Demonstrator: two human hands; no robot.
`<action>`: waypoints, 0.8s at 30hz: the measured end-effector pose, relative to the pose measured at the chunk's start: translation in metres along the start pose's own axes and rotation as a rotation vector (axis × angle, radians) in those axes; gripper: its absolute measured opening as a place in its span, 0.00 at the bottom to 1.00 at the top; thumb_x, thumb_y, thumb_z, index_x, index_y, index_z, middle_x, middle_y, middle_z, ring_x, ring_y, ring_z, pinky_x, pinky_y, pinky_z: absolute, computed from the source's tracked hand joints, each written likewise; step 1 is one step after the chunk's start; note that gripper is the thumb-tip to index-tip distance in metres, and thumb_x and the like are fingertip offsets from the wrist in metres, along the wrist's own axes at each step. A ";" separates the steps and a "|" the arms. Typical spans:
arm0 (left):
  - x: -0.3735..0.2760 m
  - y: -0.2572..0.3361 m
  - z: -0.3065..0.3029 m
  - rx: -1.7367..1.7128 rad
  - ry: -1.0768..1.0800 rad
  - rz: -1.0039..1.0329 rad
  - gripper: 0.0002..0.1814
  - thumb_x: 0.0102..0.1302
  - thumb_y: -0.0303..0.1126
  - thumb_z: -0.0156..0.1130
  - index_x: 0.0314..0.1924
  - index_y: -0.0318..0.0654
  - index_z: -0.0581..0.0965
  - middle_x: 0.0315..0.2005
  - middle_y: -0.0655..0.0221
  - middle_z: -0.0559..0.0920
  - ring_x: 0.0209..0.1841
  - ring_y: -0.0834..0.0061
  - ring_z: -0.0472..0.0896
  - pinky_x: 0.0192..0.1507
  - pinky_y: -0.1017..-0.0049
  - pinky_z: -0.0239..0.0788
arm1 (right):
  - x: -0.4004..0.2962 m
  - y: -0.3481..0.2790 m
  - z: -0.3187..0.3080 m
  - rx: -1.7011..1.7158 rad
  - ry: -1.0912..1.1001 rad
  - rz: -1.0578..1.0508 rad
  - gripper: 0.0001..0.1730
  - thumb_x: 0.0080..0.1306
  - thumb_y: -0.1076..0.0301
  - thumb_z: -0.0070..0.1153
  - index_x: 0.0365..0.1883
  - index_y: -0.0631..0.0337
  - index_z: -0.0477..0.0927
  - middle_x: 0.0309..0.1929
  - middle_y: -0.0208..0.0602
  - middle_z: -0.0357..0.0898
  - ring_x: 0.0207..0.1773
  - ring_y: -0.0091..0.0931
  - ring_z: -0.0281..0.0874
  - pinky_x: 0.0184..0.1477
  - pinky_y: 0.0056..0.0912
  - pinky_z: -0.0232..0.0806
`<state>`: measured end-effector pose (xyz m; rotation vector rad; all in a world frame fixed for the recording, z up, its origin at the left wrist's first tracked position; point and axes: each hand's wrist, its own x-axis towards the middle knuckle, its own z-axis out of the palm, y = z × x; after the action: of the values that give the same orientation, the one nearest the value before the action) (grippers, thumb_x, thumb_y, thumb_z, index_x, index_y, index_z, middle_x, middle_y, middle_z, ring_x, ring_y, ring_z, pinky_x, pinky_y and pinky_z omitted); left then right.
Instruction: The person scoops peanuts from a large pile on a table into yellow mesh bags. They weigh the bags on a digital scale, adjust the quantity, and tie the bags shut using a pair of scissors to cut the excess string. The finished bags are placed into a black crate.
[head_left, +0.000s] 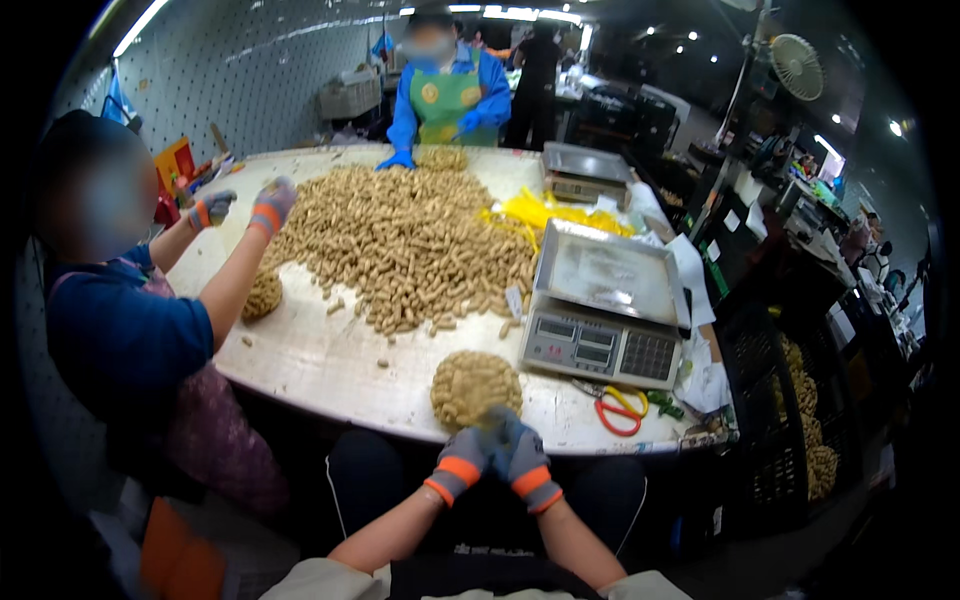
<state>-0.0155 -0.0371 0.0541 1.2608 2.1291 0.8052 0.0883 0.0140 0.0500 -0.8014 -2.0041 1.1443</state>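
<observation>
A round yellow net bag packed with peanuts (476, 388) rests at the near edge of the white table (322, 382). Both hands wear grey work gloves with orange cuffs. Drawn together at the bag's near end, my left hand (463, 454) and my right hand (525, 450) are closed around what looks like its gathered neck. Motion blur and the fingers hide most of that neck. Beyond the bag spreads a large heap of loose unshelled peanuts (405, 240).
Right of the bag lie scissors with red and yellow handles (621, 411), below a digital scale (607, 300). Yellow net bags (555, 212) and a second scale (586, 169) are farther back. Co-workers stand left (127, 315) and opposite (450, 97). Black crates (772, 450) flank the table's right.
</observation>
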 end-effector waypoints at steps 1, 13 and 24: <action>-0.003 -0.002 -0.003 -0.045 0.013 0.032 0.10 0.50 0.37 0.59 0.27 0.36 0.76 0.25 0.53 0.78 0.33 0.52 0.76 0.32 0.63 0.67 | 0.005 -0.005 -0.001 -0.026 -0.019 -0.006 0.23 0.56 0.59 0.57 0.46 0.64 0.72 0.38 0.50 0.77 0.43 0.40 0.76 0.43 0.35 0.67; -0.006 -0.024 -0.006 -0.399 0.014 0.734 0.09 0.57 0.30 0.54 0.37 0.35 0.76 0.34 0.64 0.79 0.38 0.70 0.77 0.43 0.74 0.68 | 0.013 0.008 -0.010 -0.396 0.084 -0.311 0.19 0.53 0.78 0.49 0.46 0.64 0.72 0.29 0.42 0.76 0.31 0.36 0.73 0.33 0.35 0.65; 0.004 -0.037 0.035 -1.242 -0.148 0.177 0.13 0.62 0.30 0.49 0.45 0.33 0.71 0.42 0.64 0.76 0.48 0.69 0.72 0.53 0.70 0.62 | 0.020 -0.017 -0.021 0.192 0.319 -0.016 0.30 0.55 0.77 0.55 0.58 0.65 0.63 0.34 0.33 0.74 0.37 0.20 0.72 0.45 0.23 0.66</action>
<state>-0.0134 -0.0402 0.0031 0.7406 0.9756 1.6529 0.0910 0.0323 0.0782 -0.8102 -1.6109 1.1033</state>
